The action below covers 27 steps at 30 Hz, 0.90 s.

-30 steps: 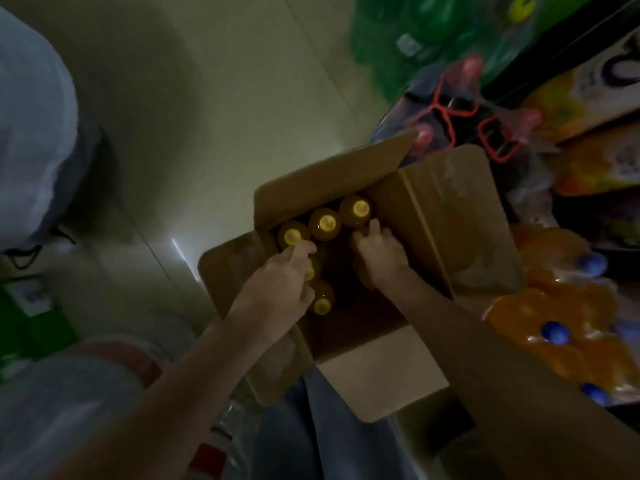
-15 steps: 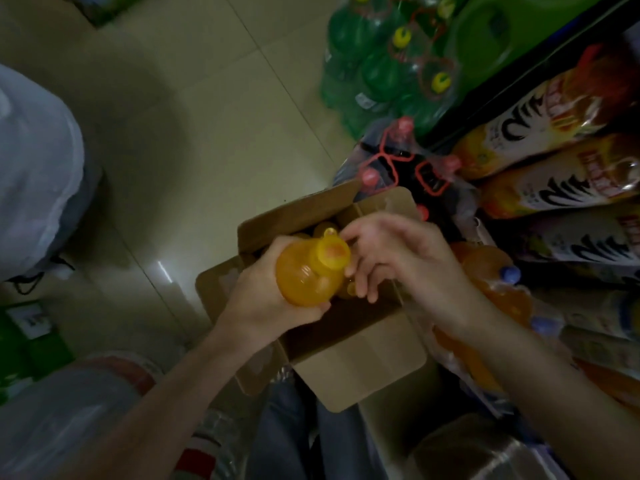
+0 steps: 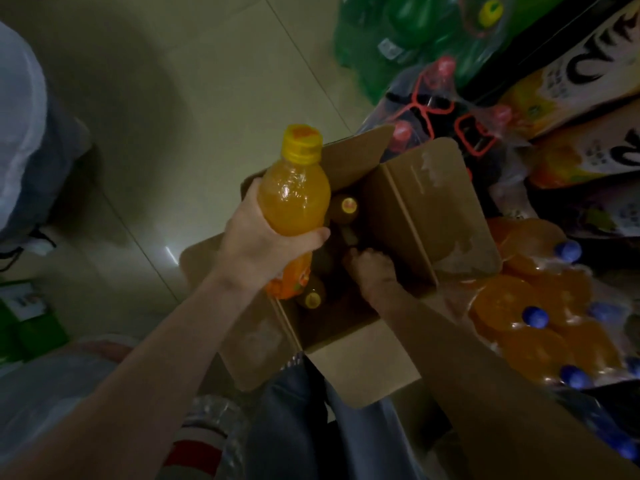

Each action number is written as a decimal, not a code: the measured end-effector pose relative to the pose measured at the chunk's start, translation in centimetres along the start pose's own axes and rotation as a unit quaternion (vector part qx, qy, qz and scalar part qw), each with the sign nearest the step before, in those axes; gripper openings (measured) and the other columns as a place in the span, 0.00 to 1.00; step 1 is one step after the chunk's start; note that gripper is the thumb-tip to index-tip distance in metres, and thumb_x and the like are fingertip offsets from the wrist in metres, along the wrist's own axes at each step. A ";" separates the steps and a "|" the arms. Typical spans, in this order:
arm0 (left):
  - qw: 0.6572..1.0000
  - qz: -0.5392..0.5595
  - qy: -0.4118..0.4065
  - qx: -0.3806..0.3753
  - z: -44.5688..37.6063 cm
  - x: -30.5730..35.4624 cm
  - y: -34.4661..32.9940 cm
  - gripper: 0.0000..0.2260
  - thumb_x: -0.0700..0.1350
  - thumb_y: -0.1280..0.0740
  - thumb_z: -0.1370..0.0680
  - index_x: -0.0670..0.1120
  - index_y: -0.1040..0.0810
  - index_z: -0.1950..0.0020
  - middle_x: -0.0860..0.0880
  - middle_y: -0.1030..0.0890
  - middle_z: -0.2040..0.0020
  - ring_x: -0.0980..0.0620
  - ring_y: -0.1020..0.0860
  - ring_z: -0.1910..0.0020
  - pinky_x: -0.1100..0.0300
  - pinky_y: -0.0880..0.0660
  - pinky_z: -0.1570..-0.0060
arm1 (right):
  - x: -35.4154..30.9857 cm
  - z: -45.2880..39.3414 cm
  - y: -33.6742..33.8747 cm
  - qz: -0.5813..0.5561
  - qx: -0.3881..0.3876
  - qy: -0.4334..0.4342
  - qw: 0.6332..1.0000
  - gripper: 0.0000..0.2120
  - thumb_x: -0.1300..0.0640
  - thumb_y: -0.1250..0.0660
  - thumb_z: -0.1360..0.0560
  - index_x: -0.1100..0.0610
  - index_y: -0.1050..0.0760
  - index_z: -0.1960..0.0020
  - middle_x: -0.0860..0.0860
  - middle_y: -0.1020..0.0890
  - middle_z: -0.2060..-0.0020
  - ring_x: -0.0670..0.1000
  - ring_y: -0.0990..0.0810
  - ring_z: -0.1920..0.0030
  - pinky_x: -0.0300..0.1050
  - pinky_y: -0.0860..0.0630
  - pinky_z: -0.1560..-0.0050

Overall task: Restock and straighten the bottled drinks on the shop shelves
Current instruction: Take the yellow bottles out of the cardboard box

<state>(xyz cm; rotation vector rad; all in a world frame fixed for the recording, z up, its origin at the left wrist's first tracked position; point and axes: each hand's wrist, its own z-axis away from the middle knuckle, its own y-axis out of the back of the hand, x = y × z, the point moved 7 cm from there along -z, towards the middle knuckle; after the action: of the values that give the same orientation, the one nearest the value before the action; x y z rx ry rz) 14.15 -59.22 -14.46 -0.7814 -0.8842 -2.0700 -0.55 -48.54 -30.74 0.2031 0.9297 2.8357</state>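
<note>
My left hand [image 3: 263, 247] grips an orange drink bottle [image 3: 294, 199] with a yellow cap, held upright above the open cardboard box [image 3: 426, 209]. My right hand [image 3: 372, 271] reaches down into the box, fingers curled among the dark bottles; what it holds is hidden. Two more yellow-capped bottles show inside the box, one [image 3: 346, 207] at the far side and one [image 3: 311, 296] near my left wrist.
Shrink-wrapped packs crowd the right: orange bottles with blue caps [image 3: 540, 320], dark bottles with red caps [image 3: 446, 109], green bottles [image 3: 415, 36]. Labelled juice bottles [image 3: 568, 88] lie on the shelf at the top right. A person in white [image 3: 17, 109] stands left. Tiled floor [image 3: 194, 91] lies beyond the box.
My left hand has raised the orange bottle higher above the box. My right hand left the bottle's cap and went back down into the box.
</note>
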 end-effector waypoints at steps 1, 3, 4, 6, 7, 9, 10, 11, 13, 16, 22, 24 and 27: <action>1.000 0.012 0.004 0.009 0.1 0.0 0.2 0.31 0.47 0.22 0.37 0.51 0.31 0.38 0.53 0.25 0.49 0.55 0.24 0.53 0.67 0.26 0.68 | -0.3 0.4 0.6 -0.005 0.017 0.011 1.000 0.16 0.62 0.44 0.21 0.59 0.35 0.33 0.58 0.25 0.40 0.58 0.25 0.39 0.50 0.28 0.42; 0.998 0.026 0.026 0.048 0.8 0.0 0.9 0.30 0.48 0.22 0.37 0.49 0.29 0.38 0.53 0.23 0.49 0.54 0.24 0.53 0.66 0.27 0.63 | -0.9 2.3 2.4 -0.039 0.028 0.037 0.998 0.20 0.60 0.38 0.24 0.58 0.36 0.33 0.57 0.23 0.41 0.58 0.25 0.40 0.50 0.27 0.44; 0.996 0.032 0.043 0.068 1.4 0.0 1.2 0.31 0.48 0.22 0.38 0.49 0.29 0.38 0.52 0.23 0.48 0.54 0.24 0.51 0.64 0.26 0.59 | -0.9 3.8 3.8 -0.070 0.022 0.043 0.996 0.23 0.58 0.34 0.25 0.57 0.36 0.33 0.57 0.24 0.42 0.59 0.25 0.40 0.50 0.27 0.45; 0.993 0.022 0.076 0.090 3.1 1.2 2.0 0.33 0.49 0.21 0.40 0.50 0.29 0.38 0.51 0.23 0.48 0.50 0.24 0.49 0.54 0.24 0.52 | 0.1 7.4 7.5 -0.130 0.017 0.042 0.991 0.26 0.55 0.31 0.28 0.57 0.36 0.34 0.58 0.24 0.42 0.60 0.25 0.41 0.50 0.27 0.48; 0.992 0.009 0.083 0.090 4.2 2.4 2.4 0.34 0.50 0.21 0.42 0.51 0.30 0.39 0.50 0.23 0.49 0.48 0.23 0.49 0.50 0.23 0.50 | 0.8 9.4 9.9 -0.156 0.021 0.047 0.986 0.25 0.53 0.31 0.28 0.58 0.35 0.35 0.58 0.24 0.43 0.61 0.24 0.42 0.49 0.27 0.50; 0.993 -0.004 0.074 0.088 6.5 6.0 3.6 0.37 0.55 0.24 0.48 0.53 0.30 0.41 0.50 0.23 0.50 0.45 0.22 0.49 0.44 0.23 0.50 | 1.9 14.2 15.4 -0.191 0.048 0.077 0.977 0.20 0.51 0.30 0.29 0.58 0.32 0.43 0.58 0.23 0.48 0.61 0.23 0.46 0.49 0.26 0.54; 0.993 0.010 0.073 0.089 7.6 8.2 4.4 0.37 0.56 0.25 0.50 0.53 0.30 0.43 0.49 0.22 0.51 0.45 0.22 0.49 0.44 0.23 0.50 | 2.6 17.1 18.7 -0.193 0.074 0.092 0.974 0.17 0.49 0.31 0.30 0.57 0.31 0.48 0.58 0.23 0.50 0.60 0.23 0.47 0.49 0.26 0.54; 0.993 0.024 0.067 0.089 8.9 10.7 5.1 0.36 0.56 0.25 0.51 0.53 0.30 0.45 0.48 0.21 0.51 0.45 0.21 0.50 0.45 0.23 0.51 | 3.1 20.1 21.9 -0.178 0.105 0.115 0.972 0.16 0.48 0.31 0.31 0.56 0.32 0.51 0.58 0.22 0.51 0.60 0.24 0.47 0.49 0.27 0.54; 0.996 0.027 0.046 0.070 11.9 17.1 6.3 0.29 0.53 0.23 0.45 0.49 0.28 0.48 0.45 0.20 0.53 0.46 0.21 0.53 0.51 0.24 0.56 | 4.3 27.8 28.7 -0.129 0.164 0.150 0.967 0.17 0.48 0.31 0.31 0.57 0.32 0.51 0.59 0.22 0.52 0.61 0.23 0.49 0.51 0.27 0.54; 0.999 0.014 -0.038 0.029 15.6 27.7 7.3 0.28 0.49 0.24 0.43 0.43 0.25 0.46 0.44 0.21 0.54 0.47 0.21 0.53 0.56 0.30 0.61 | 7.1 38.4 38.0 -0.102 0.243 0.153 0.953 0.19 0.52 0.30 0.31 0.60 0.31 0.47 0.57 0.23 0.57 0.57 0.23 0.56 0.46 0.32 0.66; 0.956 -0.016 -0.291 -0.026 26.7 51.5 6.1 0.42 0.57 0.25 0.50 0.42 0.27 0.39 0.48 0.24 0.49 0.53 0.27 0.50 0.61 0.31 0.54 | 19.2 61.7 51.4 -0.245 0.501 0.051 0.828 0.15 0.55 0.29 0.33 0.63 0.26 0.52 0.51 0.28 0.68 0.51 0.29 0.63 0.43 0.39 0.65; 0.944 0.006 -0.326 -0.040 29.5 56.4 4.7 0.37 0.53 0.21 0.43 0.45 0.28 0.37 0.47 0.22 0.45 0.53 0.26 0.48 0.61 0.30 0.51 | 22.5 67.9 53.1 -0.289 0.598 0.025 0.747 0.11 0.56 0.27 0.33 0.62 0.24 0.57 0.46 0.30 0.72 0.45 0.32 0.69 0.39 0.39 0.67; 0.910 0.011 -0.410 -0.067 35.6 64.2 0.3 0.33 0.47 0.20 0.38 0.44 0.28 0.36 0.47 0.22 0.44 0.53 0.25 0.47 0.66 0.33 0.56 | 28.4 77.9 53.6 -0.308 0.729 -0.032 0.610 0.15 0.49 0.28 0.31 0.62 0.24 0.58 0.51 0.24 0.67 0.48 0.28 0.64 0.37 0.34 0.63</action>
<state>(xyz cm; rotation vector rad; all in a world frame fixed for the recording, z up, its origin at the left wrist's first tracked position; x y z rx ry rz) -11.82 -56.43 54.13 -1.7947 -1.1492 -1.7718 -20.09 -41.14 65.70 0.0828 2.3838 0.8642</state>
